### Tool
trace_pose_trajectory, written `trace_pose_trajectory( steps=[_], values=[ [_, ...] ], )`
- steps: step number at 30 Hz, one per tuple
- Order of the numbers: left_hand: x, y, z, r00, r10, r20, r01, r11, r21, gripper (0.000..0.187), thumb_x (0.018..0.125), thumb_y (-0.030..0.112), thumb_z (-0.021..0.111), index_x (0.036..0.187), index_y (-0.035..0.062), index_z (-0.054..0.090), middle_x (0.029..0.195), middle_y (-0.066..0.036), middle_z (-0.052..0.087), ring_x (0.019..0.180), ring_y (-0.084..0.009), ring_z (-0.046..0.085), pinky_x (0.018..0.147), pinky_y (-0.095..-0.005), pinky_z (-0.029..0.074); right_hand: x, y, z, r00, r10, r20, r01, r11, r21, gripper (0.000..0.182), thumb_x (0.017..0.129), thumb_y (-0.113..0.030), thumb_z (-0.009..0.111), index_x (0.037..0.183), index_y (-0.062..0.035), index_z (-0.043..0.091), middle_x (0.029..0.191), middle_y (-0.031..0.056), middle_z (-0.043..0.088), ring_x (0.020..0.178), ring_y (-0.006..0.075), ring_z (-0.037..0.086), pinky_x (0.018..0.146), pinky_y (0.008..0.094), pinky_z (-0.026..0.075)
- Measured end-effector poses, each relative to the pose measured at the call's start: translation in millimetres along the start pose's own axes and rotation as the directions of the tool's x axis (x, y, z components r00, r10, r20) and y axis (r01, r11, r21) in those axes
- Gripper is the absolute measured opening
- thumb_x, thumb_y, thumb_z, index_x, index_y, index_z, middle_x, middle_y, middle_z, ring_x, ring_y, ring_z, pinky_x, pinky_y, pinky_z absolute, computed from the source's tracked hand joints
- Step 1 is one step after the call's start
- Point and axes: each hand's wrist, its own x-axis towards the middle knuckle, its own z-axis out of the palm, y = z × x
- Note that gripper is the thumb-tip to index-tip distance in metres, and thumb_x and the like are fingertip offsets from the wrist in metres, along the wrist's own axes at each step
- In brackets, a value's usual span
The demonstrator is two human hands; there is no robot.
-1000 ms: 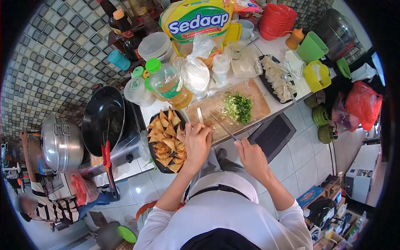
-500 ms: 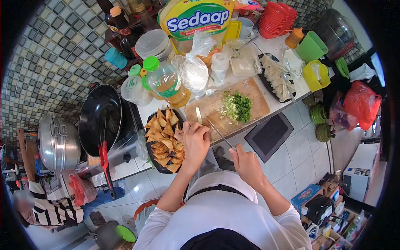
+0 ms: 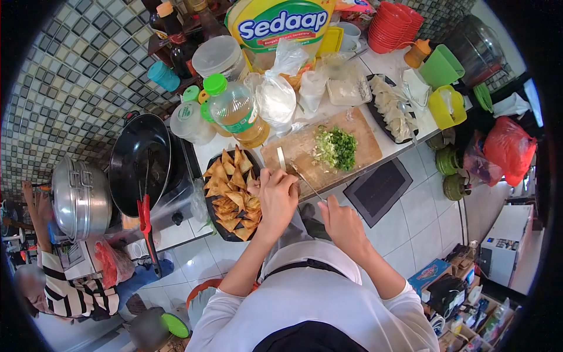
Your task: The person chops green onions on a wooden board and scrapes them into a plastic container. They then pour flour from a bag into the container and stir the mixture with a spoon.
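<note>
A wooden cutting board [image 3: 363,132] bears a pile of chopped green onion [image 3: 335,148]. At the board's near left edge, my left hand [image 3: 278,196] has its fingers bent together around something pale, of which a white strip [image 3: 281,158] sticks out beyond the fingertips. My right hand [image 3: 342,223] is closed on the handle of a knife [image 3: 307,182], whose blade points up and left over the board, close to the left fingers. Left of my left hand is a black plate [image 3: 241,236] of fried folded pastries [image 3: 231,190].
A black wok [image 3: 141,164] with red-handled tongs [image 3: 145,226] and a metal steamer [image 3: 82,199] are on the left. Behind the board stand an oil bottle [image 3: 234,111] and bags. A black tray of wrappers [image 3: 390,108] lies right. Another person [image 3: 76,287] is at far left.
The knife and my right hand have shifted slightly left. The view has moved a little. At far left, the other person's arm has risen.
</note>
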Motion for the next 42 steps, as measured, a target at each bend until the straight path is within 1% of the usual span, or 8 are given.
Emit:
trace_pose_trajectory(
  steps=[6,12,17,20,27,29,36,42],
  values=[
    [0,-2,1,1.000,-0.008,-0.015,0.008,1.000,-0.010,0.007,0.068,0.008,0.071,0.072,0.0126,0.067,0.074,0.002,0.053,0.086,-0.0221,0.047,0.076,-0.0438,0.026,-12,12,-12,0.997,0.053,0.060,-0.051,0.998,-0.034,0.032,0.095,-0.032,0.046,0.086,-0.0009,0.047,0.057,0.0252,0.056,0.055,0.0454,0.057,0.048,0.0522,0.046],
    [-3,-3,3,0.999,-0.004,-0.034,0.002,0.997,-0.079,0.007,0.069,0.007,0.070,0.071,0.0117,0.066,0.075,0.001,0.053,0.085,-0.0229,0.047,0.074,-0.0439,0.026,-2,16,-9,0.998,0.062,0.004,-0.062,0.996,0.058,0.032,0.097,-0.031,0.043,0.087,-0.0005,0.049,0.059,0.0277,0.056,0.059,0.0484,0.057,0.053,0.0546,0.045],
    [-4,-1,2,0.999,0.005,-0.051,-0.008,0.999,-0.046,0.007,0.069,0.008,0.070,0.069,0.0113,0.064,0.072,0.001,0.051,0.084,-0.0225,0.047,0.074,-0.0435,0.025,-11,6,-8,0.997,0.054,0.047,-0.061,0.980,0.187,0.033,0.097,-0.030,0.042,0.087,0.0009,0.048,0.063,0.0292,0.056,0.063,0.0505,0.055,0.056,0.0561,0.044],
    [-4,-2,3,0.998,-0.003,-0.057,0.000,0.998,-0.058,0.008,0.068,0.008,0.070,0.068,0.0115,0.063,0.071,0.001,0.051,0.083,-0.0221,0.047,0.074,-0.0428,0.024,-11,3,-9,0.994,0.083,0.078,-0.096,0.978,0.183,0.033,0.097,-0.030,0.042,0.086,0.0011,0.048,0.064,0.0294,0.057,0.064,0.0507,0.055,0.057,0.0564,0.044],
    [-3,-3,3,0.998,-0.040,-0.055,0.035,0.995,-0.093,0.008,0.067,0.008,0.070,0.065,0.0118,0.063,0.071,0.002,0.050,0.083,-0.0211,0.047,0.073,-0.0421,0.024,-12,5,-4,0.995,0.057,0.077,-0.070,0.981,0.179,0.032,0.097,-0.029,0.043,0.087,0.0010,0.047,0.061,0.0285,0.055,0.060,0.0495,0.055,0.054,0.0554,0.044],
    [-2,-3,3,0.998,-0.033,-0.048,0.028,0.995,-0.092,0.008,0.067,0.008,0.070,0.066,0.0118,0.063,0.071,0.002,0.050,0.083,-0.0212,0.047,0.073,-0.0421,0.023,-13,3,-1,0.999,0.042,0.024,-0.045,0.987,0.154,0.029,0.097,-0.025,0.044,0.086,0.0013,0.046,0.052,0.0255,0.050,0.054,0.0452,0.053,0.050,0.0509,0.040],
    [-2,-4,3,0.999,0.003,-0.044,-0.007,0.996,-0.085,0.009,0.066,0.006,0.070,0.068,0.0116,0.063,0.071,0.001,0.049,0.084,-0.0215,0.047,0.073,-0.0420,0.024,-6,3,0,0.999,0.019,0.048,-0.025,0.992,0.127,0.030,0.097,-0.027,0.043,0.087,0.0010,0.046,0.054,0.0260,0.052,0.055,0.0459,0.055,0.049,0.0518,0.041],
    [-3,-6,5,0.999,0.013,-0.032,-0.014,0.998,-0.056,0.010,0.066,0.005,0.069,0.070,0.0122,0.063,0.073,0.001,0.050,0.086,-0.0224,0.047,0.074,-0.0429,0.025,1,-2,6,0.999,0.038,0.012,-0.039,0.999,0.035,0.030,0.097,-0.028,0.044,0.087,0.0007,0.047,0.055,0.0261,0.053,0.054,0.0458,0.055,0.048,0.0512,0.043]
  ],
)
